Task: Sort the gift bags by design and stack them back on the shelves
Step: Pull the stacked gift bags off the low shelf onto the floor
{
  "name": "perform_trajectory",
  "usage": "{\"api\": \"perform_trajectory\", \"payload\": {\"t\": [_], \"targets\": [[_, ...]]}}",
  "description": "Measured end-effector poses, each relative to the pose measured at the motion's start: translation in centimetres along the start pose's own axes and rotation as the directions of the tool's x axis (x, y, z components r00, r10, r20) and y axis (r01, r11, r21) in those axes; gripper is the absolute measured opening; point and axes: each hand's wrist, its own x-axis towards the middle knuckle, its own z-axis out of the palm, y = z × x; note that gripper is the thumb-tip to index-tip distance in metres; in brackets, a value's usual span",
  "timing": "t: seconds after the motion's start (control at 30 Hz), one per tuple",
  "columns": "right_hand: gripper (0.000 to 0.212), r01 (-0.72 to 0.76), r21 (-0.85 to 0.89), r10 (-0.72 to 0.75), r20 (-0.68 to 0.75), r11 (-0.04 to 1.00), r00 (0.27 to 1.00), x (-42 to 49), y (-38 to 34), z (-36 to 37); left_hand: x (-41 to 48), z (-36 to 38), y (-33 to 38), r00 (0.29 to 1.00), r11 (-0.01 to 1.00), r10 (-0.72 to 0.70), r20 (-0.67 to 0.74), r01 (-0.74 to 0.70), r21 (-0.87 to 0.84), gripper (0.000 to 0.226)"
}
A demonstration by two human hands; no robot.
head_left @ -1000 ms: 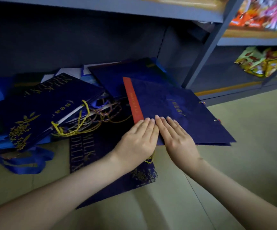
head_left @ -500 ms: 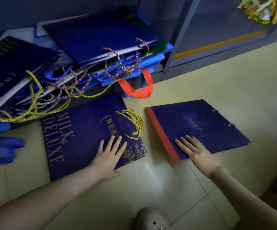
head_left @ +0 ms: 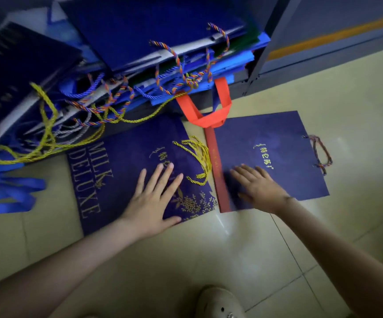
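Gift bags, two of them, lay flat and side by side on the tiled floor (head_left: 209,260), right in front of the bottom shelf. On the left was the navy MILK DELUXE bag (head_left: 121,161), gold lettering running along its edge and gold flowers in its corner. On the right was the red-edged navy bag (head_left: 277,143), gold characters across its face. Their near edges sat just beside each other.

The left hand (head_left: 156,198) was down flat on the MILK DELUXE bag, fingers straight and fanned wide, gripping nothing. The right hand (head_left: 259,189) lay palm-down on the red-edged bag close to its red strip. It was a touch blurred, with the fingers stretched out and nothing held.

The yellow cord handle (head_left: 205,161) of the left bag curled over toward the red strip. A multicoloured cord handle (head_left: 316,142) trailed off the far side of the right bag.

Behind them, a messy pile of blue gift bags (head_left: 151,24) filled the shelf, cords spilling everywhere. A red ribbon handle (head_left: 223,92) hung down and touched the top corner of the red-edged bag. Blue ribbon (head_left: 14,184) sprawled on the floor at far left, and a pale shoe (head_left: 218,301) peeked in at the bottom.
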Motion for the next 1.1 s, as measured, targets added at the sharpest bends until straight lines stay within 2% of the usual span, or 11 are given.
{"api": "perform_trajectory", "payload": {"t": [0.1,0.23,0.37,0.5,0.57,0.63,0.73,0.83,0.9,1.0,1.1], "targets": [[0.046,0.078,0.013,-0.069,-0.335,0.997,0.940,2.6,-3.1,-5.0,-0.3,-5.9,-2.7,0.941,0.996,-0.068,-0.330,0.083,0.033,0.076],[0.033,0.217,-0.010,-0.158,-0.718,0.976,0.678,6.4,-9.7,-12.6,-2.9,-12.2,-8.2,0.792,0.940,-0.214,-0.571,0.326,0.100,0.068],[0.041,0.330,-0.085,-0.263,-0.797,0.940,0.544,9.7,-17.6,-18.4,-6.0,-14.4,-14.8,0.767,0.782,-0.473,-0.433,0.592,0.193,0.079],[0.059,0.318,-0.125,-0.302,-0.740,0.940,0.601,12.4,-23.4,-20.9,-8.1,-14.3,-18.5,0.708,0.702,-0.700,-0.095,0.706,0.094,0.077],[0.068,0.299,-0.191,-0.346,-0.680,0.935,0.647,13.2,-25.4,-21.3,-8.5,-13.9,-18.8,0.712,0.710,-0.702,0.034,0.694,0.116,0.069],[0.075,0.318,-0.233,-0.390,-0.649,0.919,0.653,13.4,-27.1,-21.5,-8.8,-14.3,-18.2,0.739,0.728,-0.673,-0.019,0.667,0.159,0.068],[0.072,0.371,-0.279,-0.461,-0.627,0.886,0.628,13.7,-28.7,-21.5,-8.7,-14.9,-16.6,0.803,0.787,-0.561,-0.200,0.593,0.170,0.038],[0.049,0.434,-0.330,-0.543,-0.585,0.838,0.603,14.5,-28.4,-21.3,-8.7,-16.5,-13.3,0.844,0.861,-0.495,-0.208,0.508,0.011,0.042],[0.042,0.431,-0.351,-0.555,-0.557,0.831,0.618,14.9,-27.0,-21.4,-9.2,-17.0,-12.5,0.874,0.870,-0.476,-0.098,0.451,-0.200,0.070],[0.042,0.467,-0.343,-0.578,-0.546,0.815,0.607,14.6,-24.1,-21.4,-11.2,-17.4,-14.2,0.963,0.859,-0.261,-0.066,0.201,-0.472,0.086],[0.044,0.513,-0.268,-0.564,-0.568,0.816,0.600,13.6,-21.1,-22.1,-13.7,-16.5,-17.2,0.967,0.925,-0.202,-0.153,0.137,-0.355,0.086]]}}
